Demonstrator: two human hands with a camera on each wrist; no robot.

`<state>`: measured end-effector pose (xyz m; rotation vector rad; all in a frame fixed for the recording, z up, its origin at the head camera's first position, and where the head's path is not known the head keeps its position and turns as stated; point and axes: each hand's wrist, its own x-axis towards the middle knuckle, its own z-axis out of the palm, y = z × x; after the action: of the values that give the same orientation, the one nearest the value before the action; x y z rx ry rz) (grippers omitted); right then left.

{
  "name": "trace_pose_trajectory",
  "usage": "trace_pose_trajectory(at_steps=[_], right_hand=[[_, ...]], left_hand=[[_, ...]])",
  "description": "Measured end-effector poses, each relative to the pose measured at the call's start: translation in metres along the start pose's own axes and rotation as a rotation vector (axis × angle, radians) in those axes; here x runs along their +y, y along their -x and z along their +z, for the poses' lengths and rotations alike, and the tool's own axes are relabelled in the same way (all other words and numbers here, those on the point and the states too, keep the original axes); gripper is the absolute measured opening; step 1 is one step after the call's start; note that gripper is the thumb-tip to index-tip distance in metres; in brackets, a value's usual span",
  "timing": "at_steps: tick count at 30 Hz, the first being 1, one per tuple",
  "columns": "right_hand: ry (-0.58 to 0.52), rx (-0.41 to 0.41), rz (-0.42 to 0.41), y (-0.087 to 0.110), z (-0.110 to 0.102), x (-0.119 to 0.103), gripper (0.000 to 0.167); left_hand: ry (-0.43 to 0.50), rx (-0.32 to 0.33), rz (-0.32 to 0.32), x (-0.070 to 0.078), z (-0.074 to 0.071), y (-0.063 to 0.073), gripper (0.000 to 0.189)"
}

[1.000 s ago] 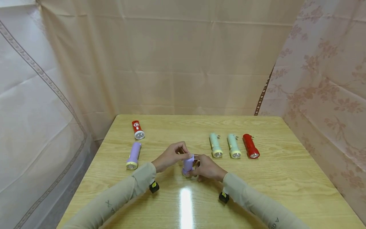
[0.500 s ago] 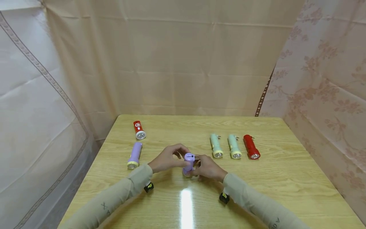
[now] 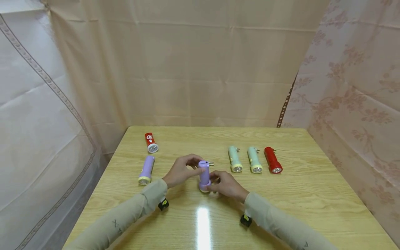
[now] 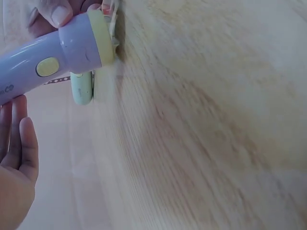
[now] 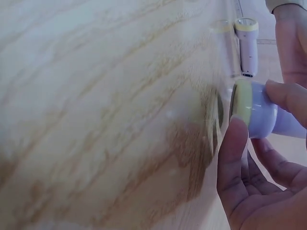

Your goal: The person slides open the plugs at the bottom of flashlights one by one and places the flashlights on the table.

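Between both hands stands a purple flashlight [image 3: 204, 176], lens end down, near upright over the table. Two metal plug prongs stick out rightward from its upper end. My left hand [image 3: 184, 170] holds the upper body, thumb on the near side and fingers behind. My right hand [image 3: 227, 185] pinches the wider head by its pale yellow rim [image 5: 243, 101], thumb and fingers on opposite sides. The left wrist view shows a yellow switch [image 4: 47, 67] on the body, with left fingertips [image 4: 19, 103] against the barrel.
On the wooden table [image 3: 297, 208], another purple flashlight [image 3: 147, 168] and a red-and-white one [image 3: 150, 141] lie at left. Two mint green flashlights [image 3: 234, 158] and a red one [image 3: 273, 159] lie in a row at right, prongs out. Cloth curtains [image 3: 193, 69] hang behind.
The flashlight's top has risen and straightened up while its lens end stays in place. The right fingers have come away from the prongs, now sitting lower at the head. The left fingers have shifted.
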<state>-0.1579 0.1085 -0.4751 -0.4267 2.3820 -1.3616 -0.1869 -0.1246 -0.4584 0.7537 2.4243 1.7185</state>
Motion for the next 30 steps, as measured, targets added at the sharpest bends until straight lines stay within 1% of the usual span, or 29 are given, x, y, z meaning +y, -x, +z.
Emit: trace_pose_trajectory(at_steps=[4,8,11,14,17,21,26,30], right_hand=[[-0.012,0.005,-0.022,0.001,0.000,0.000,0.046],[-0.042,0.011,-0.003,0.002,0.001,0.000,0.048],[-0.043,0.025,0.016,0.002,0.001,-0.001,0.050],[-0.033,0.034,0.015,0.002,0.003,-0.002,0.050],[-0.019,0.035,0.015,0.001,0.006,-0.002,0.049],[-0.024,0.030,0.026,0.002,0.009,-0.001,0.049],[-0.057,0.024,0.025,0.003,0.010,0.000,0.047],[-0.056,0.024,0.033,0.003,0.011,0.001,0.047]], left_hand=[[0.040,0.020,-0.029,-0.002,-0.002,-0.002,0.030],[0.070,0.034,-0.059,-0.003,-0.002,-0.005,0.031],[0.095,0.059,-0.106,-0.004,-0.002,-0.007,0.032],[0.115,0.095,-0.158,-0.007,-0.003,-0.009,0.033],[0.121,0.117,-0.200,-0.008,-0.002,-0.010,0.035],[0.137,0.116,-0.232,-0.011,0.000,-0.011,0.037],[0.200,0.113,-0.258,-0.013,0.003,-0.012,0.037],[0.225,0.117,-0.283,-0.017,0.005,-0.011,0.036]])
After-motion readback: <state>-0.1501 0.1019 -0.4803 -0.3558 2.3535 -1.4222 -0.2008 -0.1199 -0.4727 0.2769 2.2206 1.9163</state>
